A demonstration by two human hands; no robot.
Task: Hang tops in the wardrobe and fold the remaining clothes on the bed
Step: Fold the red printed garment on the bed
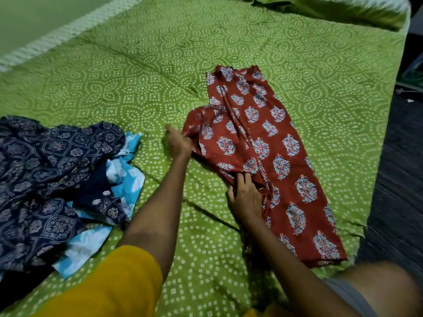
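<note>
Yellow sleeve (109, 282), nearest the camera at 7 o'clock: covers the left upper arm; the forearm reaches up toward the frame centre.

Left hand (179, 143), just left of centre: grips the bunched crotch flap of the rust-red printed trousers (274, 161), fingers curled into the cloth with one finger pointing out. Judged purpose: to draw that flap flat or tuck it in so the fold has a straight edge.

Right hand (246, 197), at 5 o'clock from centre: rests on the trousers' near-side edge, fingers bent and pressing into gathered cloth; whether it pinches a pleat or only pins it cannot be told. Judged purpose: to anchor the garment while the other hand works.

Rust-red printed trousers: lie lengthwise on the bed from 12 o'clock down to 5 o'clock, legs laid one over the other, blue floral motifs. Fold judged begun, not finished.

Pile of clothes at 9 o'clock, well apart from the trousers: navy printed garment (45, 179) uppermost, light blue floral piece (128, 175) showing beneath. Unfolded; judged awaiting sorting.

Bed, green dotted bedsheet (160, 65): carries everything listed. Pillow (332, 10) at 1 o'clock. Dark floor (398, 179) at 3 o'clock.
</note>
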